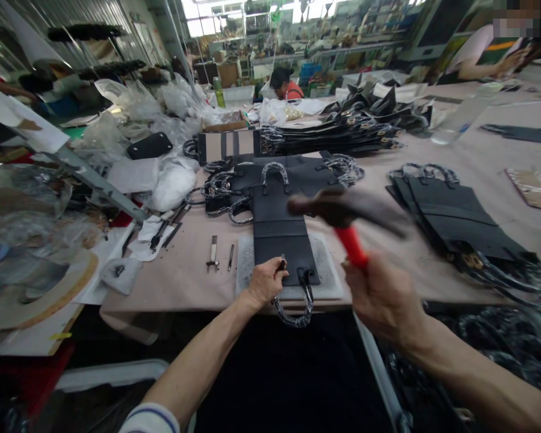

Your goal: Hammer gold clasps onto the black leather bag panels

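My right hand grips the red handle of a claw hammer, raised above the table and blurred by motion. My left hand is closed around a short metal punch, held upright on a black leather bag panel. The punch's lower end is hidden by my fingers. Plastic-wrapped handles are fixed at both ends of the panel, and the near handle hangs over the table's front edge. Under the panel's near part lies a pale board.
Left of the board lie a caliper-like metal tool and a thin rod. Stacked black bag panels stand behind and at right. Clear plastic bags crowd the left. A bottle lies farther back; other people work beyond.
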A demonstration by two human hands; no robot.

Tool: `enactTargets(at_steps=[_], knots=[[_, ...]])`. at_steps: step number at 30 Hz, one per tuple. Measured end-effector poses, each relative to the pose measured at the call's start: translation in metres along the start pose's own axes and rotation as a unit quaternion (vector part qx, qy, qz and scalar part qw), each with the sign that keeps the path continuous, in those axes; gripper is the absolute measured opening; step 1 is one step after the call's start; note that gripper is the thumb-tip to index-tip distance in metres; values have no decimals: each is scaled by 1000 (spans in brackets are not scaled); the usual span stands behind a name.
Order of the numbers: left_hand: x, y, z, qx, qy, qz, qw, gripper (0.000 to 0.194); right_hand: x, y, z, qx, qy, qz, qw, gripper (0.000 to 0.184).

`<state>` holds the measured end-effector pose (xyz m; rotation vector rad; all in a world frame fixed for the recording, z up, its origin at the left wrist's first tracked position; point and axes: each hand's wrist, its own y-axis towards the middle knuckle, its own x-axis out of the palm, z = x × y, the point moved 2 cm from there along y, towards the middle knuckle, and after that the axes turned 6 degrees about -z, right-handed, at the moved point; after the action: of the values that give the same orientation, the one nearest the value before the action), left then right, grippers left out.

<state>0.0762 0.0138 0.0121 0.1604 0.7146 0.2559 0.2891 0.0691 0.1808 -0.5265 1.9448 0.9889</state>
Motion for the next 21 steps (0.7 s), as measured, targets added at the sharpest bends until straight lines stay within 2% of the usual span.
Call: enactTargets(at_steps=[3, 4, 5, 8, 9, 11, 15, 17, 19, 21], knots=[[0, 0, 0, -5, 8, -8, 1000, 18, 11, -6, 5, -37, -24, -153, 987, 20], [0, 1, 0, -3, 8, -7, 1000, 18, 10, -6, 8, -27, -25, -173, 984, 20], [0, 1, 0, 1, 6, -6, 1000, 18, 6, -5, 10, -12, -16, -161, 987, 20], [0, 1, 0, 8, 4, -3, 1000, 17, -7, 0, 15, 41, 17, -57, 997, 22], [0, 1, 0, 7, 5, -5, 1000, 17, -8, 0, 17, 50, 21, -40, 998, 22], [1, 1, 0, 4, 6, -9, 1000, 18, -1, -5, 19, 47, 8, -52, 998, 24], [1, 1, -1, -2, 11, -6, 1000, 18, 23, -19, 23, 2, -47, -142, 989, 25], [1, 1, -1, -2, 12, -3, 1000, 17, 27, -21, 24, -16, -72, -173, 982, 24], [1, 1, -1, 2, 11, -2, 1000, 17, 24, -18, 24, -13, -77, -164, 983, 25], [1, 1, -1, 7, 10, -2, 1000, 17, 18, -14, 23, 10, -60, -123, 991, 27]])
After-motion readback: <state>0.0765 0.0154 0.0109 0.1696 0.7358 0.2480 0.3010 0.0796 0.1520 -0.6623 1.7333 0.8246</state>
